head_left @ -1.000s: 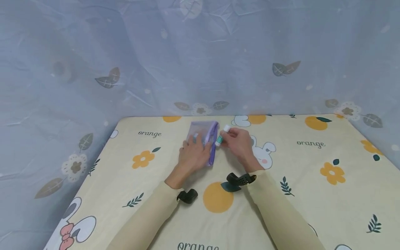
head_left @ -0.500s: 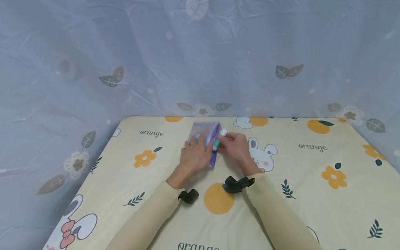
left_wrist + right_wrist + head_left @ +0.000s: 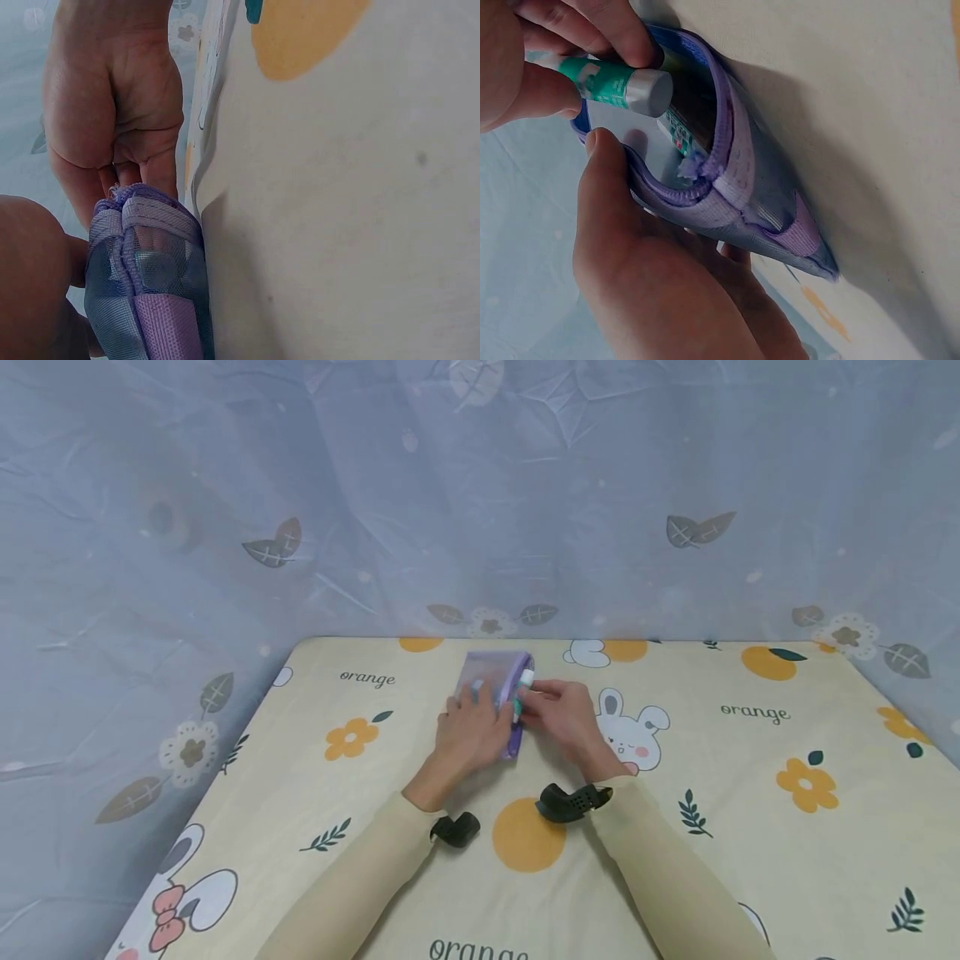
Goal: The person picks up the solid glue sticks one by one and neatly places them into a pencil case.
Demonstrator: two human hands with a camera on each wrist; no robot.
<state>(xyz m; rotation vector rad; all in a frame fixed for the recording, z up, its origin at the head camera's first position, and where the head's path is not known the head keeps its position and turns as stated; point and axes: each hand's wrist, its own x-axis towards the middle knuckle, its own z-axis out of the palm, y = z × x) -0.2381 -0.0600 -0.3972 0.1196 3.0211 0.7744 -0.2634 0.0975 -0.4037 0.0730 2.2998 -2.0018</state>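
A purple-trimmed mesh zipper pouch (image 3: 491,662) lies near the far middle of the table, its zipped side open toward the right. My left hand (image 3: 468,731) holds the pouch, thumb at the rim of the mouth in the right wrist view and fingers on the other side. With thumb and fingers my right hand (image 3: 566,714) pinches a green and white glue stick (image 3: 604,82). One end of the stick is over the pouch's mouth, angled across it. Inside the pouch, a dark item with printed markings (image 3: 684,124) is partly visible.
The table carries a cream cloth (image 3: 660,843) printed with oranges, flowers and rabbits. Behind it hangs a pale blue-grey patterned sheet (image 3: 480,510). A black band device (image 3: 573,802) is on the right wrist, another black device (image 3: 456,831) on the left.
My right hand has brought the glue stick left and slightly down, from beside the pouch to its opening. The left hand has stayed on the pouch.
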